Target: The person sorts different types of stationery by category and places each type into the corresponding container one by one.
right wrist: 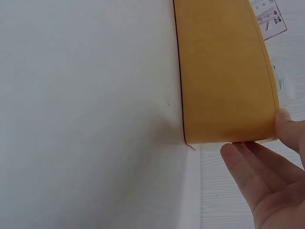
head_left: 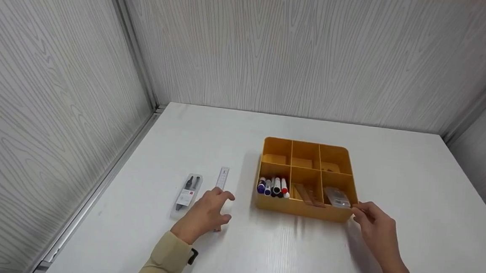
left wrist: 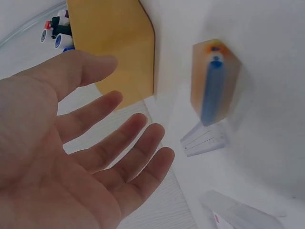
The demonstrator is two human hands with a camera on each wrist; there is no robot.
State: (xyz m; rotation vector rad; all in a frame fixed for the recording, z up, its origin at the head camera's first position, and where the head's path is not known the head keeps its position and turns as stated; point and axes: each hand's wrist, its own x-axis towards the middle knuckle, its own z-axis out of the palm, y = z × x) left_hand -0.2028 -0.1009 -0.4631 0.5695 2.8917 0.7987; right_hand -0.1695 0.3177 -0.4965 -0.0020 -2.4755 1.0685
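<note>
My left hand [head_left: 205, 213] hovers with spread, slightly bent fingers over a clear ruler [head_left: 222, 177], holding nothing. Beyond its fingertips in the left wrist view lies a blurred brown piece with a blue stick-like object [left wrist: 214, 90] on it; its kind is unclear. To that hand's left is a clear case with a compass set [head_left: 186, 195]. With thumb and fingers, my right hand [head_left: 375, 231] pinches the near right corner of a yellow six-compartment organizer box [head_left: 301, 211]. Capped markers [head_left: 274, 186] fill its front left compartment.
Brown strips [head_left: 307, 195] lean in the box's front middle compartment, and a clear plastic case [head_left: 337, 198] sits in the front right one. The white table [head_left: 209, 130] meets wood-grain panels [head_left: 294, 51] at the back and sides.
</note>
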